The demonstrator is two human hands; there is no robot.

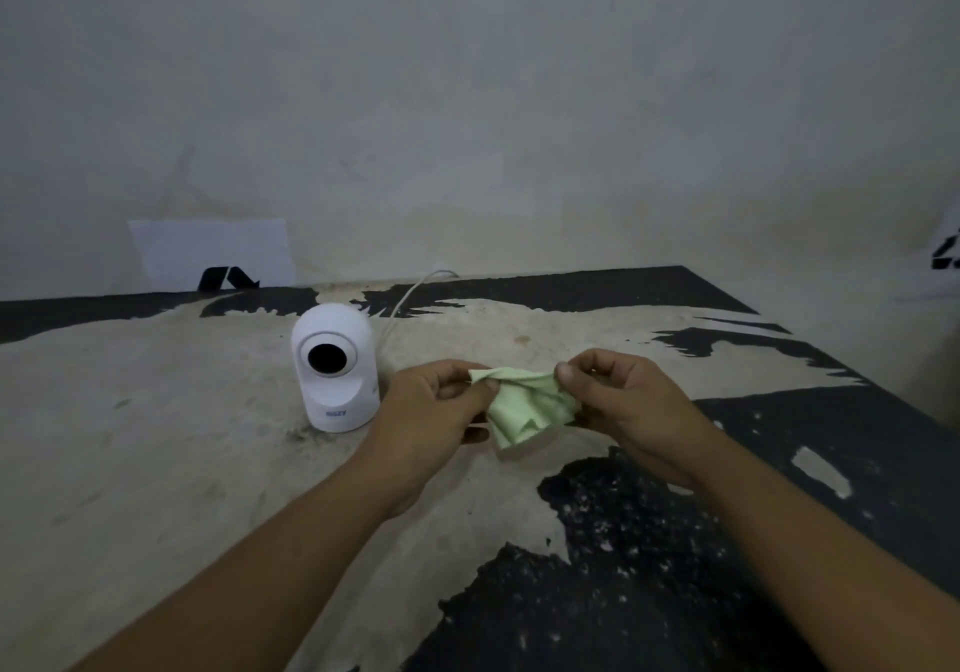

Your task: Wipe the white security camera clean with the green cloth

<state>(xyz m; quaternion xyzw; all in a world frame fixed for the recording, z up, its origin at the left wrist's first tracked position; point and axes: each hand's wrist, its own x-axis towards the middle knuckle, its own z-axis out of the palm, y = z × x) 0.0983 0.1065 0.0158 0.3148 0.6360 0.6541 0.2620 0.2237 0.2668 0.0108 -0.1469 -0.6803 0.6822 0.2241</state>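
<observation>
The white security camera (pixel 335 367) stands upright on the worn table (pixel 156 437), its round black lens facing me. Just right of it, my left hand (pixel 434 411) and my right hand (pixel 631 401) hold the small pale green cloth (pixel 527 409) between them, a little above the tabletop. Each hand pinches an upper corner with thumb and fingers, and the rest of the cloth hangs crumpled below. My left hand's knuckles are close to the camera's base but apart from it.
A white cable (pixel 410 297) runs from behind the camera to the wall. A white paper with a black mark (pixel 213 256) leans on the wall at the back left. The table's right edge slants down the right side.
</observation>
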